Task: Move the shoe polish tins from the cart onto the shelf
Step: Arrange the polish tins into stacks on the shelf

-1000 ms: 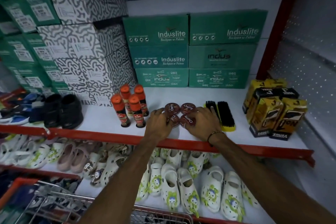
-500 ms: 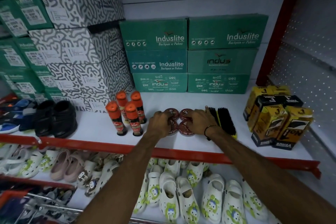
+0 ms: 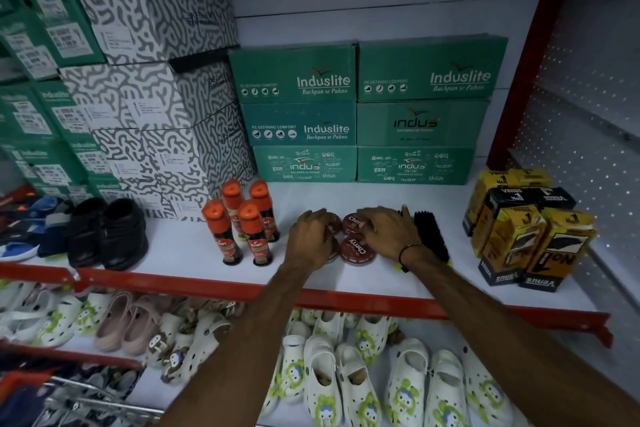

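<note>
Since a second ago my hands have slid further back over the cluster, and more of the nearest lid now shows. The shoe polish tins (image 3: 354, 246), round, dark red and marked "Cherry", sit grouped on the white shelf (image 3: 180, 253); my left hand (image 3: 311, 236) lies spread flat over the left ones and my right hand (image 3: 388, 230) over the far right one, neither gripping. Orange-capped polish bottles (image 3: 242, 222) stand just left, and a black brush (image 3: 431, 236) lies right, partly behind my wrist.

Dim, vignetted, edges warped and soft
</note>
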The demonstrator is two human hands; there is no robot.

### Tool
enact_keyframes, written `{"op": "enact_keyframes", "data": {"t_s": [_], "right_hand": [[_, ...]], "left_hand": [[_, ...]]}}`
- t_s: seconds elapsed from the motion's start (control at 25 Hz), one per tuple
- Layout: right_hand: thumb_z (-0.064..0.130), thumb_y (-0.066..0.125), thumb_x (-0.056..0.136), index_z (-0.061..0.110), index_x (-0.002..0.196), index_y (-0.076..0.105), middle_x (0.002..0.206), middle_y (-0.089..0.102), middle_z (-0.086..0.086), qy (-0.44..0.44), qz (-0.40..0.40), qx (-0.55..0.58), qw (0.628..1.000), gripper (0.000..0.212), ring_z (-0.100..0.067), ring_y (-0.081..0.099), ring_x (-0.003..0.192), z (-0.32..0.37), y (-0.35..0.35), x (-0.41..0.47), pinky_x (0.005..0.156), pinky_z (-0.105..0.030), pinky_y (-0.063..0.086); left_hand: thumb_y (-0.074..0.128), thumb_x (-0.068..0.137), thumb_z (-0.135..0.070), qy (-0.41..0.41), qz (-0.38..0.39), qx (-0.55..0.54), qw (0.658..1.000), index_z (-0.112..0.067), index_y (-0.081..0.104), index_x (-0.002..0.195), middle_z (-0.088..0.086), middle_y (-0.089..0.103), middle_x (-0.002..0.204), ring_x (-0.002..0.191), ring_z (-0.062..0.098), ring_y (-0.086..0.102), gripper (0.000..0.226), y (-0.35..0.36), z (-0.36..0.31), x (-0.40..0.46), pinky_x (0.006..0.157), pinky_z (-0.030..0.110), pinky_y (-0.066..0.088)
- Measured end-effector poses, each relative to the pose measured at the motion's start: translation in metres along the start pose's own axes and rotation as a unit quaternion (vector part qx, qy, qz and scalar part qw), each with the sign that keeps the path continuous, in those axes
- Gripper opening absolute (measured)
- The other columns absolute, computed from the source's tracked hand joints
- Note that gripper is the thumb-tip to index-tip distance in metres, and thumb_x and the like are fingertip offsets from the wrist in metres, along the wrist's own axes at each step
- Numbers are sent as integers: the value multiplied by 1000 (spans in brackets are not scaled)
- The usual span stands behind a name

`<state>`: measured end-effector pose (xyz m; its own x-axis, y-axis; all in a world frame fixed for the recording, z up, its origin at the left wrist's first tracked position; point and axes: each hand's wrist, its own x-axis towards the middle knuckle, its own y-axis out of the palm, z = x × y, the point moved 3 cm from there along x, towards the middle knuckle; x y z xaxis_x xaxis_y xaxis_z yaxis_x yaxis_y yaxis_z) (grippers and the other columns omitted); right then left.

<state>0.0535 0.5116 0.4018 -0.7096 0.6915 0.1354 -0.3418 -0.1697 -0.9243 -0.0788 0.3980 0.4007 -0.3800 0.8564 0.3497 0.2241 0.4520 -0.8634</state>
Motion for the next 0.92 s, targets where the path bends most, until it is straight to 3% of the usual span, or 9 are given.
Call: {"op": "enact_keyframes", "data": {"t_s": [0.08, 0.16, 0.28, 0.36, 0.44, 0.6, 0.92], "right_hand": [[26, 52, 101, 28, 149, 49, 157, 48, 1, 19, -38, 46, 998, 48, -23, 39, 149, -18, -15, -8, 127, -55, 16], [22, 58, 96, 25, 148, 49, 157, 47, -3, 37, -51, 57, 996, 53, -26, 43, 146, -41, -32, -20, 124, -53, 28], [21, 68, 87, 20, 145, 52, 150, 54, -10, 53, -2, 32, 998, 60, -31, 53, 135, -71, -47, -45, 111, -47, 47], [20, 71, 84, 18, 138, 58, 138, 61, -13, 48, 46, 21, 998, 55, -34, 60, 124, -82, -48, -61, 100, -45, 54], [20, 72, 83, 19, 133, 62, 136, 61, -13, 52, 70, 14, 996, 52, -36, 60, 123, -88, -45, -71, 99, -46, 55], [16, 72, 83, 19, 143, 55, 151, 49, -11, 42, 66, 6, 997, 62, -33, 49, 138, -93, -42, -77, 113, -48, 46], [17, 72, 84, 19, 147, 51, 158, 41, -9, 37, 70, -3, 997, 66, -30, 42, 145, -95, -43, -74, 118, -46, 40]], "left_hand": [[54, 91, -18, 42, -21, -14, 999, -12, 68, 118, 8, 72, 117, 109, 30, 62, 30, 6, -20, -1, 97, 44, 49], [56, 86, -33, 83, 17, -10, 996, -15, 65, 120, 7, 71, 116, 113, 31, 61, 39, 20, -44, -1, 101, 44, 44], [64, 82, -53, 105, 90, 10, 990, -18, 49, 144, 13, 64, 133, 130, 32, 52, 73, 44, -74, -7, 110, 44, 37], [70, 77, -54, 110, 107, 10, 988, -21, 44, 148, 16, 65, 132, 128, 36, 52, 83, 53, -87, -10, 109, 45, 38], [76, 74, -43, 131, 101, -4, 986, -18, 48, 143, 18, 72, 119, 116, 38, 61, 79, 57, -96, -11, 101, 43, 43], [78, 70, -26, 138, 60, -30, 988, -13, 55, 138, 18, 77, 100, 96, 37, 70, 72, 56, -103, -11, 81, 32, 46], [76, 76, -28, 124, 84, -38, 988, -11, 45, 147, 20, 73, 114, 107, 35, 66, 79, 62, -101, -10, 95, 35, 48]]}}
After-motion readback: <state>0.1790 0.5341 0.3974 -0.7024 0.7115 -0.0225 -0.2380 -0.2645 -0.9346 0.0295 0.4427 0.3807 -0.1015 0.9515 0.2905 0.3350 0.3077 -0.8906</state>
